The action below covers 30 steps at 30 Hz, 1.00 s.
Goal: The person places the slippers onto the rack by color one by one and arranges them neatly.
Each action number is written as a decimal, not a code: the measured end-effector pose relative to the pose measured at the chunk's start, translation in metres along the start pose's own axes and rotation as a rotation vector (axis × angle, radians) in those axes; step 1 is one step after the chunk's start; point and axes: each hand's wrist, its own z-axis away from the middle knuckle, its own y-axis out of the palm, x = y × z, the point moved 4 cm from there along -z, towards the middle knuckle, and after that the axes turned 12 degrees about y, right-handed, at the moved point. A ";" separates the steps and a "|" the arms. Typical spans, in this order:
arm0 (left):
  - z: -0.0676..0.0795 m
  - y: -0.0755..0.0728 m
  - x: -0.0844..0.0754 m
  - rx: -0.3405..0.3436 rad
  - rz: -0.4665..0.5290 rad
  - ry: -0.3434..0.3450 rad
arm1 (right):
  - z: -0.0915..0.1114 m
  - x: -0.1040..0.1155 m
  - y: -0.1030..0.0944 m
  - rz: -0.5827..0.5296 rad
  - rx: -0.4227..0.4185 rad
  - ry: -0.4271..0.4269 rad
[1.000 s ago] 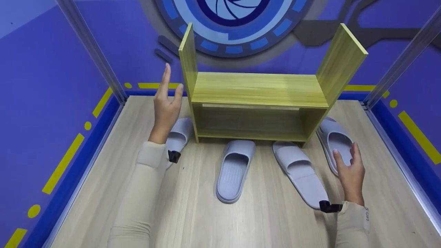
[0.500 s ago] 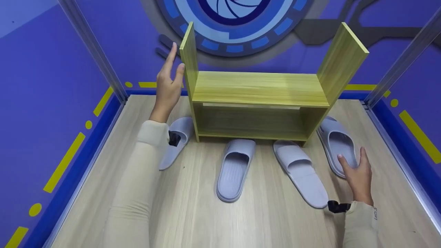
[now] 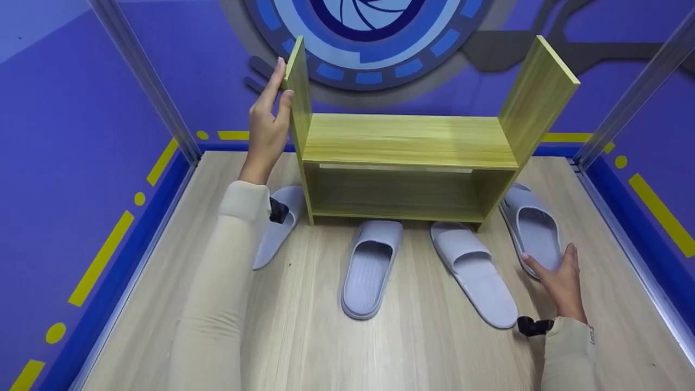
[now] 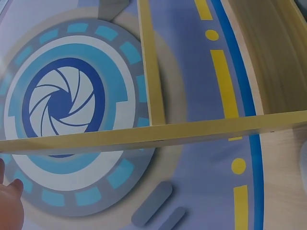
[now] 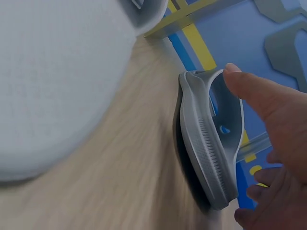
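Head view: left hand (image 3: 267,130), fingers straight, just beside the left panel (image 3: 300,89) of the shelf (image 3: 404,140); right hand (image 3: 562,283), thumb and fingers spread, at the near end of the rightmost slipper (image 3: 537,231), right of the shelf.

The leftmost slipper (image 3: 277,233) is partly hidden by a sleeve (image 3: 214,293), the left hand (image 4: 9,206) cropped in its wrist view.

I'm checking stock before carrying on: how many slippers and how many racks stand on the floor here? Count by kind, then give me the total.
Grey slippers: 4
Wooden rack: 1
Total: 5
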 end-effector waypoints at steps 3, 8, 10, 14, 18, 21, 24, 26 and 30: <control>-0.002 -0.001 0.001 -0.028 0.032 0.028 | -0.002 -0.002 0.002 -0.009 0.011 0.008; -0.002 -0.007 0.001 -0.077 0.071 0.099 | -0.003 -0.006 0.006 -0.016 0.037 0.021; -0.001 -0.009 0.001 -0.076 0.063 0.117 | -0.002 -0.010 0.009 0.000 0.045 0.036; -0.002 -0.010 0.001 -0.049 0.066 0.068 | 0.000 -0.016 0.012 0.016 0.032 0.053; -0.006 -0.009 -0.002 -0.025 0.080 -0.013 | 0.000 -0.018 0.012 0.011 0.003 0.057; -0.008 -0.009 -0.013 -0.021 0.074 -0.026 | -0.002 -0.018 0.012 0.013 -0.018 0.073; -0.008 -0.010 -0.024 -0.025 0.071 -0.025 | -0.002 -0.019 0.012 0.010 -0.035 0.091; -0.007 -0.010 -0.026 -0.033 0.068 -0.021 | -0.002 -0.019 0.012 0.003 -0.044 0.099; -0.007 -0.007 -0.015 -0.052 0.076 -0.036 | -0.002 -0.019 0.013 -0.023 -0.049 0.114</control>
